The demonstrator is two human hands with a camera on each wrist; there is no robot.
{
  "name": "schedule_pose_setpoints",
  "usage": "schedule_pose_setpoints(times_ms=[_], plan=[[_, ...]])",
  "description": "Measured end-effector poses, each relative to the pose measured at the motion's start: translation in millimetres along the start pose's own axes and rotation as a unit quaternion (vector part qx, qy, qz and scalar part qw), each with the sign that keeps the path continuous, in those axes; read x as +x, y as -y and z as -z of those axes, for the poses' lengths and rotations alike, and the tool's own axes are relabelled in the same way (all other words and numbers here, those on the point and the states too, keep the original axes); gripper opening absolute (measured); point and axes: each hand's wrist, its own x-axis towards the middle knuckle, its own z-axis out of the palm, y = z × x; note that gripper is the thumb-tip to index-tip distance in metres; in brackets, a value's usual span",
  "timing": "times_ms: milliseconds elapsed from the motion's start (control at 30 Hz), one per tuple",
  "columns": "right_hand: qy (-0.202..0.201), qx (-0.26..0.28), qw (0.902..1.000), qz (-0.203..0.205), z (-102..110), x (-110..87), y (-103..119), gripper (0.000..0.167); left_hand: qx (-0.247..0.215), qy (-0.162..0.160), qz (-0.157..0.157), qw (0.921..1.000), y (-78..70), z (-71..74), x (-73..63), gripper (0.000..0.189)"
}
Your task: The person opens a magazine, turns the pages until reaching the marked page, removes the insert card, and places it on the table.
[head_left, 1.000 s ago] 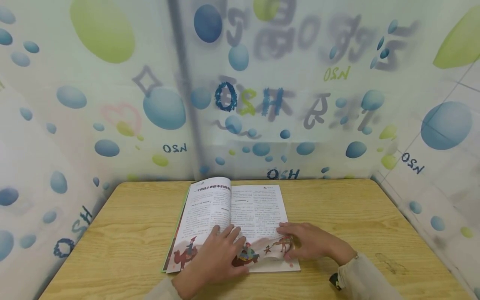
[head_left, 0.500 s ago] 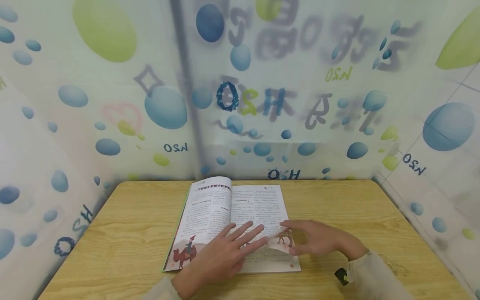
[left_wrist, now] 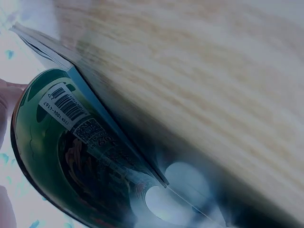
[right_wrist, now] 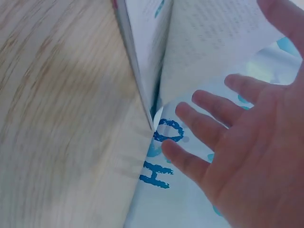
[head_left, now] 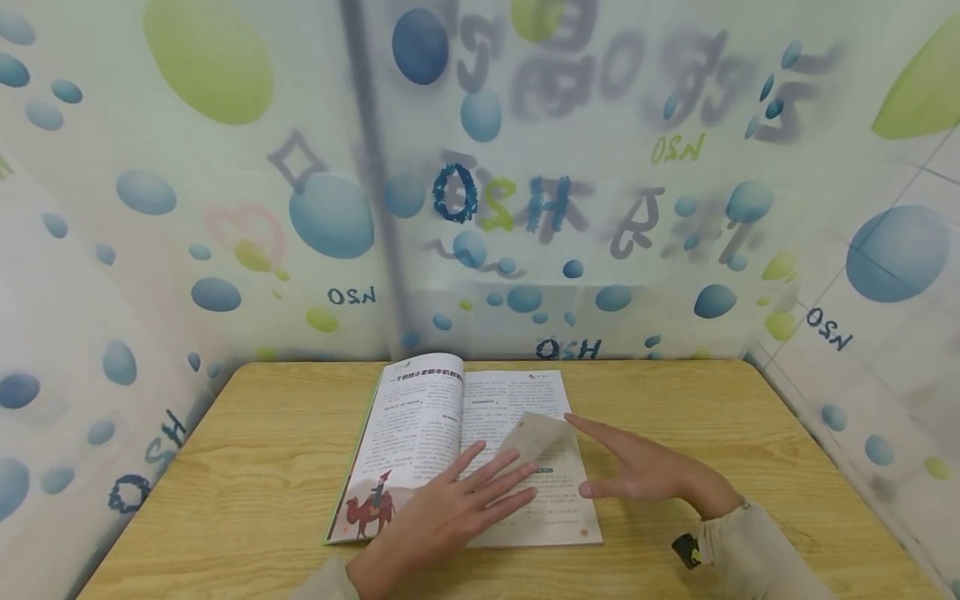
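Observation:
An open magazine [head_left: 423, 433] lies on the wooden table, with a camel and rider printed at its lower left. One page [head_left: 536, 435] of its right half is lifted and bent over, showing its pale back. My left hand [head_left: 450, 508] spreads straight fingers across the lower middle of the magazine, overlapping that page. At the right edge my right hand [head_left: 652, 467] has fingers extended, its index fingertip right at the page's upper corner. The right wrist view shows the raised page [right_wrist: 209, 47] beside the spread fingers. A green back cover [left_wrist: 42, 128] with a barcode curves in the left wrist view.
The wooden table [head_left: 262, 467] runs back to a pale curtain [head_left: 480, 317] printed with blue and green ovals and lettering. A dark tag [head_left: 686, 551] shows near the right sleeve [head_left: 757, 542].
The right-hand page has lifted and bent leftward, its camel picture giving way to its pale back and text beneath. My left hand shifted slightly right; my right hand moved slightly right, index finger higher.

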Motion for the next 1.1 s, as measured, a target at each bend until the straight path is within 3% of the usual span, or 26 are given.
schedule_pose_setpoints(times_ms=[233,400,533,767,1000,1100], plan=[[0.023,0.008,0.9991,-0.033,-8.6,2.9,-1.5,0.091,0.054,0.015,0.009,0.9984,0.5,-4.9,-1.2,0.037],[0.061,-0.042,0.9971,-0.017,-17.6,5.4,-1.5,0.088,0.061,0.014,0.020,0.9978,0.8,-7.4,-2.2,0.025],[0.079,-0.069,0.9944,-0.006,-22.9,5.4,-2.1,0.084,0.063,0.016,0.028,0.9975,1.2,-7.1,-2.2,0.022],[0.082,-0.072,0.9940,-0.011,-24.9,5.6,-4.3,0.082,0.070,0.028,0.051,0.9958,-1.6,-4.5,-0.9,0.026],[0.084,-0.078,0.9931,-0.027,-26.7,7.5,-2.9,0.083,0.063,0.089,0.126,0.9860,-4.7,2.3,0.0,0.026],[0.082,-0.080,0.9931,-0.024,-27.7,7.8,-3.5,0.083,0.063,0.082,0.141,0.9846,-4.6,2.2,-0.3,0.025]])
